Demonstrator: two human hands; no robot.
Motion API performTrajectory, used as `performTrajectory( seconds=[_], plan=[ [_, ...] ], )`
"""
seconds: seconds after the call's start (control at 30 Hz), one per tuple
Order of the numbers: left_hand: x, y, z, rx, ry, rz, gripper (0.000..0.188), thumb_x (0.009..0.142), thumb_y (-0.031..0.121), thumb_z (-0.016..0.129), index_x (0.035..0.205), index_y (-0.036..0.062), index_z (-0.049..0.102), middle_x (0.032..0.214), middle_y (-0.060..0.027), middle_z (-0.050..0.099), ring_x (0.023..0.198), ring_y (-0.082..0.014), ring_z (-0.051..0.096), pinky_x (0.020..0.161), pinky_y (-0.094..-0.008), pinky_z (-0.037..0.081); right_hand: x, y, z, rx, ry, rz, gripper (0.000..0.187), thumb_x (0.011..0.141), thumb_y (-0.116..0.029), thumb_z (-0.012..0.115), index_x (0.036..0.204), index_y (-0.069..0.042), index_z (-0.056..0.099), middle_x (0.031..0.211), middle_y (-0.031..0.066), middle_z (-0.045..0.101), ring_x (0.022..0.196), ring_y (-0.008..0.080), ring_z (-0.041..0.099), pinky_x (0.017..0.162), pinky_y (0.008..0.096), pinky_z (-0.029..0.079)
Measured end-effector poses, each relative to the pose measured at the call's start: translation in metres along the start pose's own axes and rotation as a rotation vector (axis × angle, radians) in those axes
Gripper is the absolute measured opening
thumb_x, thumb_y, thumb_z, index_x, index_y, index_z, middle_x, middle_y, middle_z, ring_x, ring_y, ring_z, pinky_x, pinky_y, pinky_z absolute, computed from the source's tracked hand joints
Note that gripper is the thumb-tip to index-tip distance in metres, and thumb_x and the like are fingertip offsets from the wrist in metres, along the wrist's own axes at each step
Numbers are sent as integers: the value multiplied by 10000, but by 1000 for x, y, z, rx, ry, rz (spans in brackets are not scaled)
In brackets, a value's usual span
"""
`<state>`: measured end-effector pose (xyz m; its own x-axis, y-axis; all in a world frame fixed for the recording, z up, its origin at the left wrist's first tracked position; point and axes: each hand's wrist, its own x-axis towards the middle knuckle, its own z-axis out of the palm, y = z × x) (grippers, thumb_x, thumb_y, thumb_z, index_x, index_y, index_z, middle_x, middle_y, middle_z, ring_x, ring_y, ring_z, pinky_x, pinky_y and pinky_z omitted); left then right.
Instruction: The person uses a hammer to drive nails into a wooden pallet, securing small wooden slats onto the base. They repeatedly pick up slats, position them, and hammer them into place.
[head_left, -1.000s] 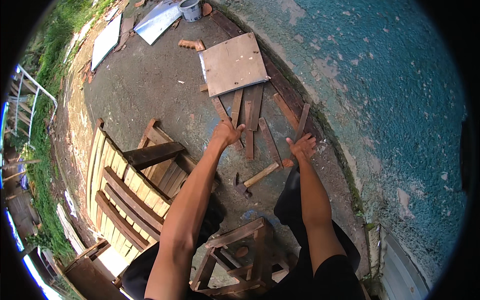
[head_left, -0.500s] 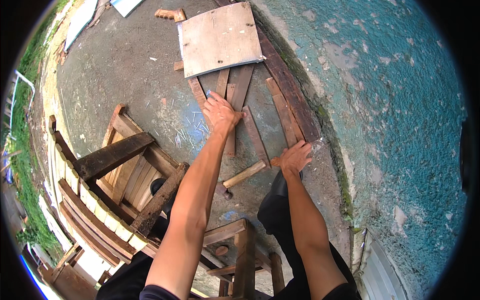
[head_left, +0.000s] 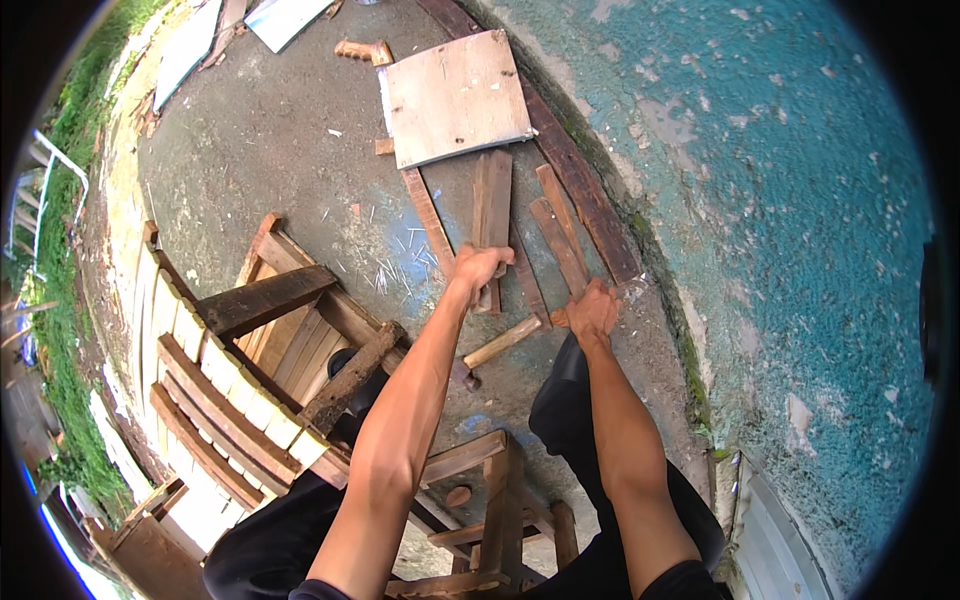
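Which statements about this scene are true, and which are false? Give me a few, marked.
1. The hammer with a pale wooden handle lies on the grey ground. True.
2. The left hand holds that hammer. False: it grips flat brown wooden boards.
3. The right hand is at the near end of a narrow brown wooden slat. True.
4. The rough, peeling wall is bright red. False: it is blue-green.

Several weathered brown wooden slats [head_left: 491, 200] overlap lengthwise in a narrow bunch; to their right, a reddish-brown wooden strip [head_left: 559, 245] slants just beside a thinner wooden batten [head_left: 563, 208].
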<state>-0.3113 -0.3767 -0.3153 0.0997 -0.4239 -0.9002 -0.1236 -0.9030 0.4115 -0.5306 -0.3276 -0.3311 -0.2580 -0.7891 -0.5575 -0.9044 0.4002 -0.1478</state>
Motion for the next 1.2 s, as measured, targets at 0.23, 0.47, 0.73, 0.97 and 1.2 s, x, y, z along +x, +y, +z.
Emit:
performTrajectory(
  seconds=[0.23,0.47,0.73,0.97,1.2],
  plan=[
    [-174,-14,5,-737,-432,139,97,792,90,637,854,44,578,789,-53,585,699,-164,574,653,-296,483,-64,-23,-96,349,-258,140,522,711,-119,677,1181,70,553,1088,264,638,1019,343,637,838,405,532],
    [-391,-22,-44,-657,-287,601,610,731,2,650,1285,69,403,926,-65,551,778,-150,537,688,-283,450,-187,-80,-168,1234,-509,135,230,765,-42,613,970,38,546,797,112,588,687,244,621,508,371,555],
    [-528,-99,-171,-776,21,722,677,746,-50,595,1353,36,309,918,-134,570,765,-212,602,700,-325,521,-329,-118,-194,1110,-522,-818,489,778,-158,737,1206,8,568,1054,65,656,941,159,615,842,305,461],
    [-525,-184,-246,-971,34,803,463,801,104,564,1227,-70,511,1047,-126,599,882,-206,624,830,-318,554,-399,-162,-148,900,-902,-928,487,784,-194,757,1190,14,587,1041,77,657,930,156,604,844,299,463],
    [-495,-269,-300,-1006,329,739,436,756,52,553,1177,-61,547,1010,-101,617,793,-172,578,709,-295,509,-443,-254,-73,975,-502,-850,594,708,-172,808,1187,68,551,1045,172,665,983,280,630,876,370,481]
  ],
)
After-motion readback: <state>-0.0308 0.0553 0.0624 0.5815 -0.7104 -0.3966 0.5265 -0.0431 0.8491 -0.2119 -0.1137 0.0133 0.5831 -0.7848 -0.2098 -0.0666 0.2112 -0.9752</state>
